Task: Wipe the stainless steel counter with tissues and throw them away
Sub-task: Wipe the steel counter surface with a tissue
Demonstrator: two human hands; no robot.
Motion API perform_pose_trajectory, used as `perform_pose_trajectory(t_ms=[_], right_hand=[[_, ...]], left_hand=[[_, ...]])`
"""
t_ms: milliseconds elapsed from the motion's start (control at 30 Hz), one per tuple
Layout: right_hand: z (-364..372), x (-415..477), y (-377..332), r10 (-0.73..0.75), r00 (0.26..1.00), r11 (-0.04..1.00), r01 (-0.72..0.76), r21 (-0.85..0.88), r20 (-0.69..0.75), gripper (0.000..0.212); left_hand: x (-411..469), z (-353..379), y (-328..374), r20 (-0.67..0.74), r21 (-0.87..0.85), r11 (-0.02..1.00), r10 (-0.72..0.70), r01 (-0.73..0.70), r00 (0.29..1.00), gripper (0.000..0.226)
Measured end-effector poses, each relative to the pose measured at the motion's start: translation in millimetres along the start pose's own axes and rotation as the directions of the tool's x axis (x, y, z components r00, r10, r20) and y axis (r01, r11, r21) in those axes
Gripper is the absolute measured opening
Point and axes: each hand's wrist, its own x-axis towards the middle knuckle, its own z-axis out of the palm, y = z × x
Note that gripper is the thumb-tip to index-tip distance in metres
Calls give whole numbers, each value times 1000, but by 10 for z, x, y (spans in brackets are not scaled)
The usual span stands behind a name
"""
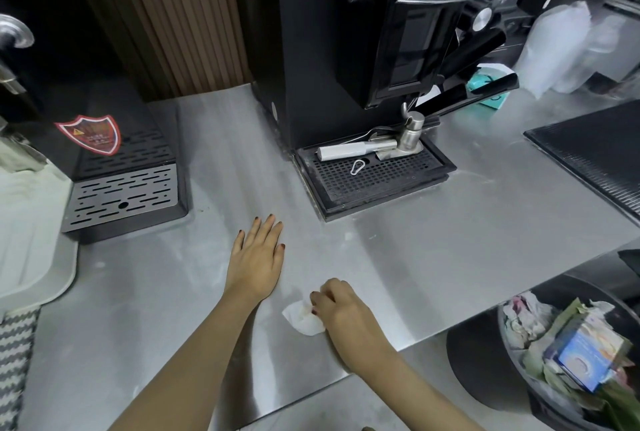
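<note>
Tissue (303, 321) is close to the near edge of the counter (450, 240), mostly hidden under the right hand (343, 313). Its fingers are curled down, pinching it against the steel, and only a white corner pokes out on the left. Left hand (258, 257) lies flat just beyond, fingers straight and close together. Bin (478, 361) near right is cut off by the frame and stuffed with crumpled trash. Black grinder (311, 50) stands far back, top cropped.

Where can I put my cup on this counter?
Bare counter lies between the slotted drip tray and the coffee machine's tray, and in front of that tray, right of the right hand gripping the tissue. The back right corner is crowded with plastic bags.
</note>
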Motion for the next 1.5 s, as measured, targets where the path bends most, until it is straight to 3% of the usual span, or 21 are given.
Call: perform_pose_trajectory(t_ms=[167, 300, 400, 467, 500, 567, 633, 700, 767, 833, 900, 967, 1000, 1067, 1100, 1167, 1233, 1300, 1367, 1433, 1500], right_hand=[[53, -4, -35, -191, 981, 973, 195, -126, 44, 27], [152, -76, -126, -147, 988, 977, 136, -165, -52, 11], [20, -31, 10, 35, 999, 998, -36, -48, -19, 16], [-145, 128, 303, 133, 987, 980, -145, -136, -90, 13], [-253, 239, 478, 221, 964, 957, -244, -160, -145, 9], [-452, 498, 836, 400, 873, 885, -447, -129, -279, 23], [-536, 665, 916, 525, 815, 831, -553, -59, -245, 23], [-392, 639, 680, 453, 883, 878, -466, -110, -125, 16], [-241, 344, 315, 246, 969, 956, -241, -169, 7, 13], [-281, 144, 428, 126, 991, 977, -132, -169, -45, 13], [-581, 169, 851, 257, 945, 935, -296, -193, -203, 7], [-939, 346, 1376, 531, 791, 794, -589, -148, -304, 27], [-1015, 422, 1594, 559, 758, 765, -627, -143, -336, 35], [-973, 539, 1624, 566, 780, 784, -609, -116, -269, 36], [-838, 551, 1469, 504, 834, 828, -540, -151, -222, 31], [-580, 365, 1018, 275, 951, 929, -301, -216, -143, 29], [-520, 166, 881, 126, 989, 964, -141, -226, -81, 15], [-673, 151, 1070, 207, 968, 945, -236, -225, -144, 14], [-919, 346, 1380, 474, 845, 836, -520, -174, -249, 38], [-953, 447, 1469, 491, 808, 819, -556, -145, -324, 50], [-779, 364, 1120, 361, 903, 900, -403, -166, -234, 16]], left_hand=[[-6, -9, -5, 13, 6, 1000, -4, 4, 1000, 54], [-2, -15, 3, 11, 5, 1000, -8, 7, 1000, 48], [-9, -9, -2, 11, 14, 1000, -7, 7, 1000, 48], [-5, -7, -6, 11, 11, 1000, -6, 6, 1000, 48], [-3, -4, -9, 10, 8, 1000, -6, 6, 1000, 48], [-1, 0, -12, 8, 4, 1000, -4, 4, 1000, 48], [3, 7, -14, 5, 7, 1000, -5, 5, 1000, 48], [4, 11, -17, 10, 13, 1000, -9, 9, 1000, 50], [-1, 13, -20, 9, 38, 999, -9, 8, 1000, 58], [3, 18, -29, -1, 36, 999, -4, 4, 1000, 67], [4, 25, -34, -8, 29, 1000, 0, 0, 1000, 72], [2, 30, -30, -13, 26, 1000, 5, -4, 1000, 73], [3, 29, -26, -14, 25, 1000, 3, -3, 1000, 72], [-3, 21, -31, -13, 26, 1000, -4, 4, 1000, 71], [-2, 18, -32, -11, 31, 1000, -3, 3, 1000, 70], [-6, 18, -40, -8, 36, 999, -4, 5, 1000, 65], [10, 18, -26, -14, 20, 1000, -10, 10, 1000, 59], [14, 21, -16, 2, 18, 1000, -9, 9, 1000, 55], [8, 23, -25, 5, 22, 1000, -8, 8, 1000, 57], [-2, 15, -25, 6, 14, 1000, -6, 6, 1000, 58], [-1, 9, -33, 6, 12, 1000, -1, 1, 1000, 53]])
